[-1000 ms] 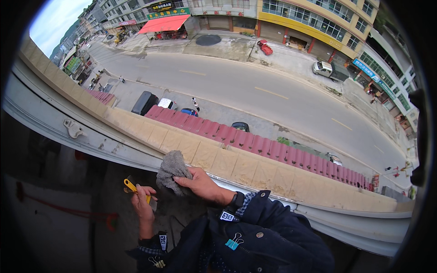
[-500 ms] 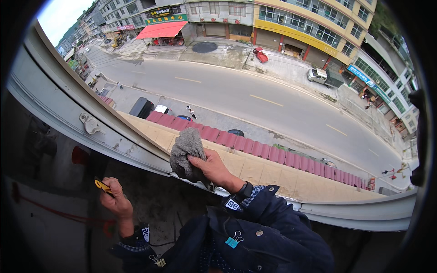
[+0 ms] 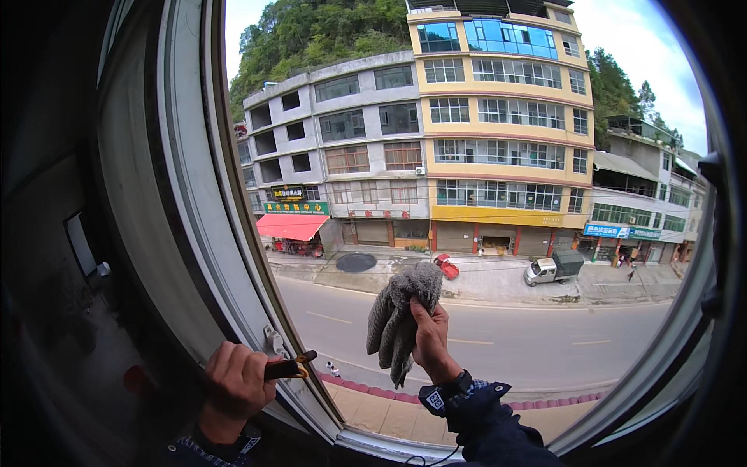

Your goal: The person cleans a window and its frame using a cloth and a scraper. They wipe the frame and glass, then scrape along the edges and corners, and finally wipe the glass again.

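The window frame [image 3: 212, 233] looks like pale painted metal, smooth with a faint satin sheen. The latch [image 3: 273, 340] on it seems duller, cast metal. Against the frame, the tool [image 3: 282, 369] has a smooth, dark, plastic-looking handle. Within the frame's opening, the cloth [image 3: 398, 317] is matt and rough, thickly napped; the sleeve [image 3: 498, 432] there is matt woven fabric. Beyond the frame's lower edge, the tan ledge [image 3: 389, 419] looks matt and tile-like.

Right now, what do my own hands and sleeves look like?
Your left hand and right hand are ungloved. The right sleeve is navy, with a white, dark-marked label near its end. The left sleeve is dark and shadowed, also with a pale label.
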`<action>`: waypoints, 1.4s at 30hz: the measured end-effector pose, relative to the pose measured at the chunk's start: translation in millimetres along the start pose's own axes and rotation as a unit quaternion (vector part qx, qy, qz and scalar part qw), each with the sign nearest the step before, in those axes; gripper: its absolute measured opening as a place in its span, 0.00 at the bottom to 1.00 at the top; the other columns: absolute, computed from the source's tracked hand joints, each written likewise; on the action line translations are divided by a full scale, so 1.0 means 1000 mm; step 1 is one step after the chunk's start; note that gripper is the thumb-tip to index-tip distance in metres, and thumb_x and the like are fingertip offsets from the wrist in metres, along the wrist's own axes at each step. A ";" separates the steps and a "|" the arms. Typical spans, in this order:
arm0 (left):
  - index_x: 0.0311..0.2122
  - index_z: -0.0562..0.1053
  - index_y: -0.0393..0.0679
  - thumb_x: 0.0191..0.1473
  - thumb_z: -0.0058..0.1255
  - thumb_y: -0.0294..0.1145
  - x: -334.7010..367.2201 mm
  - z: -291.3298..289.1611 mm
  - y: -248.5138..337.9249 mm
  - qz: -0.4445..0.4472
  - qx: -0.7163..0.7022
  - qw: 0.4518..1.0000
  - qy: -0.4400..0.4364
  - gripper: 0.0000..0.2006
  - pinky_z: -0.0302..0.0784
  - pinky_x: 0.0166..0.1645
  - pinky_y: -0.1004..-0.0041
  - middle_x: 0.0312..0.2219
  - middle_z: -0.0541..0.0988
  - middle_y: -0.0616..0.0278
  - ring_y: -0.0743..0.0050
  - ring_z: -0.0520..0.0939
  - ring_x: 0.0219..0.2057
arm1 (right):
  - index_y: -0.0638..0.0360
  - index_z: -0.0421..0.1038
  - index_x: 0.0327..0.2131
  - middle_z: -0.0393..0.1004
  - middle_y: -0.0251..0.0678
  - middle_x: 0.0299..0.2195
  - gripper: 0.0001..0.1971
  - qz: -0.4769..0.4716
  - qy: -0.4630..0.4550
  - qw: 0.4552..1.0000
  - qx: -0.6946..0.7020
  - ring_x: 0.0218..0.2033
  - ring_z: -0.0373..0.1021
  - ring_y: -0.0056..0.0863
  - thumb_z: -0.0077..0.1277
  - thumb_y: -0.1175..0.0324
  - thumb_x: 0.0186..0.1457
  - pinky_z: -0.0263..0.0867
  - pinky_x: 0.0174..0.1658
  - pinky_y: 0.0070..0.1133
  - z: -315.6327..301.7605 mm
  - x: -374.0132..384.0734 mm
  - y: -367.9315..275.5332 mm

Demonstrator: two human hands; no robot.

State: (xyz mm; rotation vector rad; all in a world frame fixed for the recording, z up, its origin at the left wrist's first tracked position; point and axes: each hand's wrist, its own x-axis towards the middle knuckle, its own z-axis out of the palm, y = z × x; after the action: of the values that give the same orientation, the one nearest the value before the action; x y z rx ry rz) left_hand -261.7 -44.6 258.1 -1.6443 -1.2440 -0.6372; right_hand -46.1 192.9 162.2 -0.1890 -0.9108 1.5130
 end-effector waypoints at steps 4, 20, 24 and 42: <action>0.20 0.65 0.45 0.49 0.64 0.34 0.055 0.024 -0.016 0.112 0.074 0.989 0.056 0.17 0.61 0.23 0.68 0.18 0.63 0.64 0.66 0.69 0.23 | 0.61 0.77 0.45 0.80 0.31 0.40 0.09 -0.167 -0.007 0.985 0.032 0.39 0.74 0.18 0.53 0.69 0.66 0.70 0.44 0.19 0.034 0.075 -0.034; 0.23 0.78 0.44 0.45 0.54 0.30 0.097 0.081 -0.049 0.148 0.121 0.978 -0.081 0.04 0.56 0.67 0.43 0.30 0.80 0.57 0.56 0.78 0.53 | 0.58 0.71 0.39 0.71 0.48 0.36 0.14 -0.833 0.003 0.403 -0.380 0.40 0.67 0.54 0.60 0.70 0.47 0.64 0.46 0.43 0.293 0.222 -0.255; 0.24 0.80 0.42 0.46 0.54 0.30 0.096 0.087 -0.040 0.164 0.105 0.978 -0.072 0.06 0.57 0.67 0.44 0.29 0.80 0.56 0.55 0.78 0.52 | 0.61 0.71 0.47 0.72 0.50 0.42 0.18 -0.860 -0.056 0.301 -0.408 0.45 0.69 0.52 0.59 0.69 0.51 0.68 0.46 0.40 0.348 0.223 -0.264; 0.23 0.80 0.41 0.40 0.56 0.29 0.093 0.091 -0.032 0.149 0.051 0.986 -0.052 0.04 0.57 0.66 0.45 0.31 0.80 0.56 0.58 0.79 0.49 | 0.59 0.79 0.41 0.81 0.42 0.36 0.10 -0.789 0.163 0.206 -0.555 0.40 0.78 0.38 0.57 0.69 0.56 0.72 0.45 0.35 0.300 0.279 -0.385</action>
State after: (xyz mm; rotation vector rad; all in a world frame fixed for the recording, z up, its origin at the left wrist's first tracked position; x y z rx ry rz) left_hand -270.9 79.2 308.6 -1.7498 -1.0553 -0.3023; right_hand 13.3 273.4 715.5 -0.3624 -0.9266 -1.3424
